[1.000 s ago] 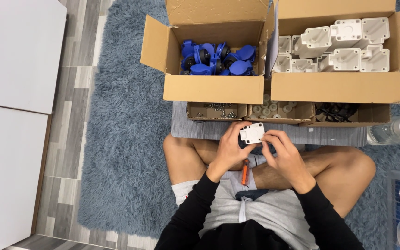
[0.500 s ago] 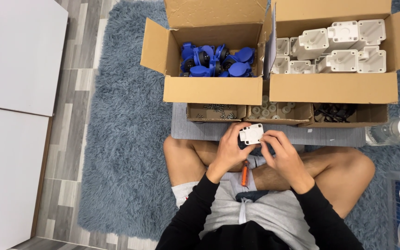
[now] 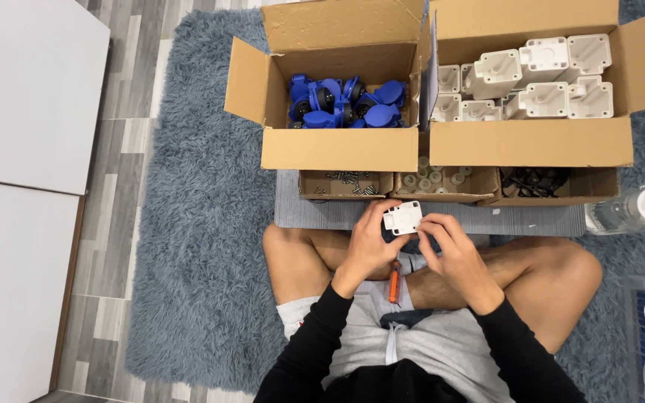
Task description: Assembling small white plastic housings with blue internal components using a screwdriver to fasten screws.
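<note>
Little has moved since the earlier frames: your hands hold the same spot over your lap, and the white part sits between them as before, with only a slight shift in the view.

Your left hand (image 3: pixel 367 250) is curled around the white part (image 3: pixel 402 218), fingers closed on its left and lower edges. Your right hand (image 3: pixel 453 250) is half closed just beside it, fingertips touching the part's right side. The part is a small, flat, roughly square white plastic piece with rounded corners, held above your crossed legs and just in front of the grey mat (image 3: pixel 442 218).

An orange screwdriver (image 3: pixel 394 280) lies on your lap between your wrists, handle pointing toward you, touching neither hand.

Beyond the mat, on the blue-grey rug (image 3: pixel 188 224), stand two open cardboard boxes. Left box (image 3: pixel 337 149): blue parts (image 3: pixel 345 103), piled loosely. Right box (image 3: pixel 531 142): white housings (image 3: pixel 539 82), packed close together. In front of them, three shallow cardboard trays in a row: left tray (image 3: pixel 345 185) with small dark screws, middle tray (image 3: pixel 442 183) with small pale round pieces, right tray (image 3: pixel 546 185) with black pieces too small to tell apart.

A clear bottle (image 3: pixel 632 210) with a white cap lies on its side at the mat's right end. White cabinet panels (image 3: pixel 24 112) fill the left edge of the view.
</note>
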